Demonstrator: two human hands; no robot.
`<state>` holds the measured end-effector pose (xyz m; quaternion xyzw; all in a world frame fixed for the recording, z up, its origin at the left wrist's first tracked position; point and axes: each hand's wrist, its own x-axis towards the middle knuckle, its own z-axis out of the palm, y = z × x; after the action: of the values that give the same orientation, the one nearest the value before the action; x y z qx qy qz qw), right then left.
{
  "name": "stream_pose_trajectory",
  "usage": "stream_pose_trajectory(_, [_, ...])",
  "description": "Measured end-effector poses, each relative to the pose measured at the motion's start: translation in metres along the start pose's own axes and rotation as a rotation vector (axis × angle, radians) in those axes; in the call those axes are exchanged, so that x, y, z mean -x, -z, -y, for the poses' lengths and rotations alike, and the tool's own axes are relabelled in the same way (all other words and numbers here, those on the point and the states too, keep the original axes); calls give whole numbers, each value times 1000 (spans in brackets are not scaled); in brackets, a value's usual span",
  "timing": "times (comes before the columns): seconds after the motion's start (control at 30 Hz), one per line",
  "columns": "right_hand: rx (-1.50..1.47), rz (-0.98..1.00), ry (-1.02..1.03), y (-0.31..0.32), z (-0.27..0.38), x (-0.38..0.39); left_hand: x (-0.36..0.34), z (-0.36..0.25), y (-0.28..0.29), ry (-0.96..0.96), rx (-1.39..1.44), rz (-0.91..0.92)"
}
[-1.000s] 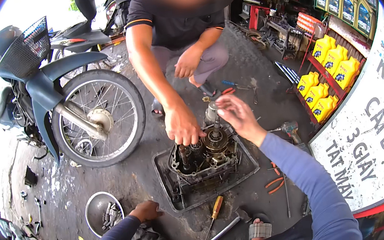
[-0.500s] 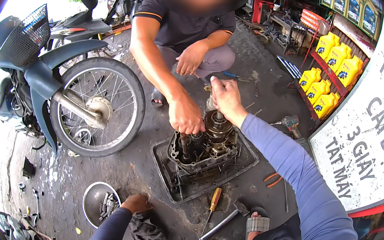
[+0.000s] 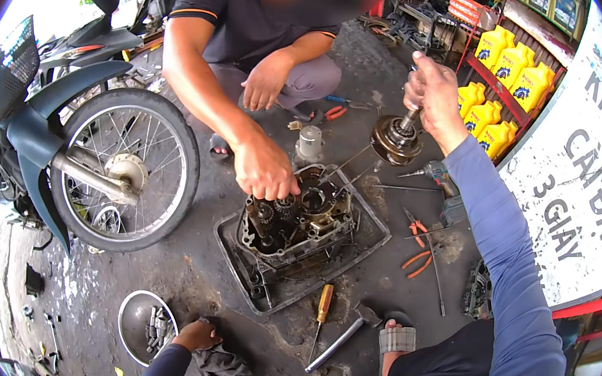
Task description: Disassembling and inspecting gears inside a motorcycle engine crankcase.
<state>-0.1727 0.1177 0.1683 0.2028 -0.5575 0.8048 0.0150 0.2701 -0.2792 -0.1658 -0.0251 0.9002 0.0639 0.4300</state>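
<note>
Raised on the right, my right hand (image 3: 432, 91) is closed around the shaft of a crankshaft (image 3: 394, 140). The crankshaft hangs in the air, apart from the engine case (image 3: 299, 236). That open metal case sits in a dark shallow tray (image 3: 385, 240), with gear shafts (image 3: 265, 214) standing at its left side. A co-worker's hand (image 3: 265, 168) grips the top of those shafts. Low on the left, my left hand (image 3: 199, 335) is closed on a dark rag (image 3: 222, 365), beside a metal bowl (image 3: 123, 312) of small metal parts.
A screwdriver (image 3: 325, 304) and a hammer (image 3: 334, 349) lie before my feet. Pliers (image 3: 419, 264) and a power drill (image 3: 442, 175) are on the right. A motorbike wheel (image 3: 184, 171) stands left; yellow bottles (image 3: 493, 47) and a white sign (image 3: 575, 179) line the right.
The crankshaft has come up out of the engine case and moved right in my right hand. The co-worker's hand stays at the gear shafts. My view has shifted slightly.
</note>
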Motion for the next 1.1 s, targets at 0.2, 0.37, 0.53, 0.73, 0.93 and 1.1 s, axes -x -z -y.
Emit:
stream_pose_trajectory(0.2, [34, -82, -143, 74, -11, 24, 11, -23, 18, 86, -50, 65])
stream_pose_trajectory(0.37, [10, -125, -177, 114, -41, 59, 6, -159, 51, -534, 249, 174])
stream_pose_trajectory(0.53, [129, 50, -45, 128, -63, 127, -49, -351, 118, -481, 1710, 468])
stream_pose_trajectory(0.73, [187, 423, 125, 134, -62, 216, -94, -453, 166, -758, 2757, 688])
stream_pose_trajectory(0.93, [225, 864, 217, 147, -70, 265, -103, -445, 133, -638, 2690, 342])
stream_pose_trajectory(1.1, [380, 793, 202, 166, -63, 270, -107, -423, 148, -834, 2548, 147])
